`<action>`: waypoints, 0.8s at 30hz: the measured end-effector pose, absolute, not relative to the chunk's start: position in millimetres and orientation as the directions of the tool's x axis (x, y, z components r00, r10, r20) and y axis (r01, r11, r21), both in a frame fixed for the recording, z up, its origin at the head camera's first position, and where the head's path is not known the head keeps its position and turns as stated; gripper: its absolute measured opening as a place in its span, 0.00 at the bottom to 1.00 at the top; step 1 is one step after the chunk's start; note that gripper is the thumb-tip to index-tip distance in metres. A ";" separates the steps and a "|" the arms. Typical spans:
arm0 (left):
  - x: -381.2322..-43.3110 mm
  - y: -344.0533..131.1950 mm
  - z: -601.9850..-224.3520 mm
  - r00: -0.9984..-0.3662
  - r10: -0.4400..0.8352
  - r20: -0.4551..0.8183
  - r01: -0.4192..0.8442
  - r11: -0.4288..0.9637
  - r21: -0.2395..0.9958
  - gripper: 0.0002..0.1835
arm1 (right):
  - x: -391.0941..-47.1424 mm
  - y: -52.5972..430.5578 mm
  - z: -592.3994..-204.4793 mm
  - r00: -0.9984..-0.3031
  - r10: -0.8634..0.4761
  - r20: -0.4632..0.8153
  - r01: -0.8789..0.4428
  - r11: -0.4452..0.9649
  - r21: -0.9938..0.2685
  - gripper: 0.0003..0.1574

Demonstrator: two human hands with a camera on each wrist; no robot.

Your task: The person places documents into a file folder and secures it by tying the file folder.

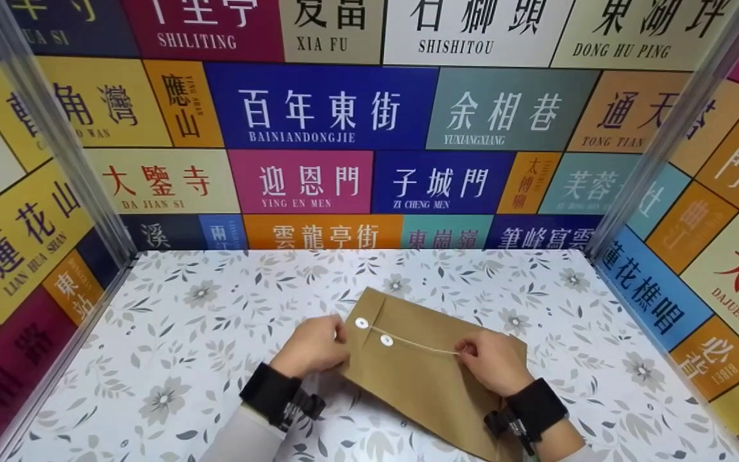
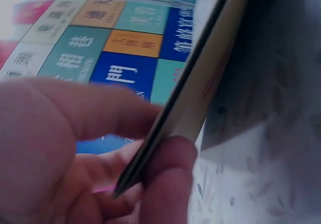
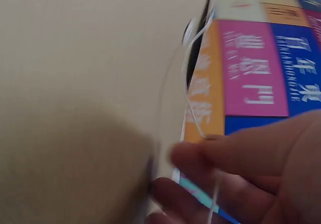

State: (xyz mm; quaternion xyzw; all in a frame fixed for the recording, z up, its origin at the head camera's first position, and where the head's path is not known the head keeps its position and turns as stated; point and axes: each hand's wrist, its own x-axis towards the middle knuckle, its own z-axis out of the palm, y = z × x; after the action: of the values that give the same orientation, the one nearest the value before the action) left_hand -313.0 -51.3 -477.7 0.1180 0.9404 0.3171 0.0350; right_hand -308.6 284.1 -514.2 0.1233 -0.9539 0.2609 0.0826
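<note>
A brown kraft paper envelope (image 1: 433, 378) lies tilted in front of me, with two white button discs (image 1: 387, 340) near its flap end. My left hand (image 1: 315, 345) grips the envelope's left edge; in the left wrist view the thumb and fingers (image 2: 168, 163) pinch that edge from both sides. From the upper disc a thin white string (image 1: 417, 346) runs across the envelope to my right hand (image 1: 494, 360). That hand pinches the string between thumb and fingertips, close over the envelope's face, and the string's loose end hangs below the fingers in the right wrist view.
The envelope is over a white table (image 1: 215, 359) printed with grey flowers and leaves. Behind and at both sides stand panels (image 1: 318, 106) of coloured street-name signs, joined by clear corner posts (image 1: 671, 128). Each wrist wears a black strap (image 1: 272, 393) with a small camera.
</note>
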 end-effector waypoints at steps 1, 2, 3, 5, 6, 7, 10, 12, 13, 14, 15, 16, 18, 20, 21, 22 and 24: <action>-309.9 -51.2 -477.7 -0.968 0.249 -0.012 0.194 0.783 0.592 0.09 | -308.2 283.9 -515.3 -0.950 -0.204 0.236 -0.291 0.851 -0.437 0.05; -307.2 -50.7 -477.9 -0.967 0.254 -0.027 0.192 0.794 0.577 0.08 | -307.6 283.9 -516.3 -0.944 -0.211 0.254 -0.302 0.866 -0.400 0.05; -304.6 -49.9 -477.8 -0.966 0.256 -0.047 0.185 0.802 0.567 0.08 | -306.8 283.9 -517.4 -0.940 -0.215 0.264 -0.306 0.873 -0.379 0.05; -299.6 -47.6 -477.5 -0.961 0.263 -0.082 0.178 0.820 0.544 0.09 | -305.8 284.7 -519.7 -0.933 -0.219 0.287 -0.312 0.889 -0.336 0.07; -297.1 -46.3 -476.9 -0.957 0.272 -0.098 0.181 0.828 0.531 0.08 | -305.7 285.2 -520.7 -0.928 -0.222 0.298 -0.317 0.892 -0.322 0.08; -294.7 -44.8 -475.8 -0.952 0.283 -0.114 0.187 0.835 0.517 0.08 | -305.8 285.9 -521.6 -0.924 -0.228 0.307 -0.324 0.893 -0.313 0.09; -287.1 -41.4 -471.9 -0.939 0.316 -0.140 0.217 0.854 0.474 0.09 | -306.5 287.5 -523.6 -0.918 -0.250 0.307 -0.347 0.882 -0.319 0.09; -281.2 -40.1 -468.7 -0.933 0.339 -0.123 0.251 0.856 0.453 0.11 | -307.4 287.6 -524.5 -0.916 -0.263 0.302 -0.360 0.873 -0.330 0.09; -278.0 -40.1 -467.4 -0.930 0.351 -0.108 0.272 0.855 0.441 0.11 | -307.7 287.1 -524.9 -0.918 -0.264 0.296 -0.359 0.869 -0.339 0.08; -274.4 -40.3 -466.8 -0.928 0.361 -0.095 0.288 0.854 0.434 0.12 | -308.0 286.1 -525.6 -0.920 -0.266 0.288 -0.359 0.867 -0.345 0.08; -270.4 -41.0 -466.7 -0.925 0.370 -0.087 0.301 0.853 0.426 0.12 | -308.0 284.7 -526.1 -0.922 -0.269 0.280 -0.359 0.865 -0.349 0.08; -266.5 -42.1 -467.7 -0.921 0.380 -0.084 0.314 0.853 0.416 0.13 | -308.6 283.4 -527.5 -0.922 -0.275 0.271 -0.362 0.863 -0.353 0.08; -259.6 -44.5 -472.7 -0.909 0.406 -0.093 0.341 0.853 0.395 0.14 | -309.2 280.7 -528.5 -0.926 -0.280 0.253 -0.359 0.859 -0.364 0.08; -254.5 -47.5 -480.8 -0.890 0.441 -0.117 0.372 0.850 0.374 0.14 | -309.5 279.3 -529.1 -0.928 -0.288 0.236 -0.359 0.857 -0.368 0.07; -253.2 -49.0 -485.0 -0.879 0.459 -0.124 0.391 0.847 0.360 0.14 | -309.6 279.2 -529.0 -0.929 -0.291 0.227 -0.359 0.856 -0.372 0.07; -252.9 -50.4 -488.9 -0.870 0.476 -0.128 0.410 0.843 0.349 0.14 | -309.9 279.7 -528.8 -0.931 -0.290 0.219 -0.355 0.855 -0.377 0.06; -253.9 -53.2 -495.1 -0.857 0.501 -0.119 0.442 0.834 0.330 0.13 | -309.7 280.4 -527.6 -0.938 -0.284 0.200 -0.342 0.853 -0.393 0.06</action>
State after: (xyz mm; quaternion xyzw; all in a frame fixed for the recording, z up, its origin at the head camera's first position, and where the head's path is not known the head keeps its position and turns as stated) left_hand -253.9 -53.2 -495.1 0.2474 0.9524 0.1470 0.1008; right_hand -309.7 280.4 -527.6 0.1630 -0.9603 0.2161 0.0677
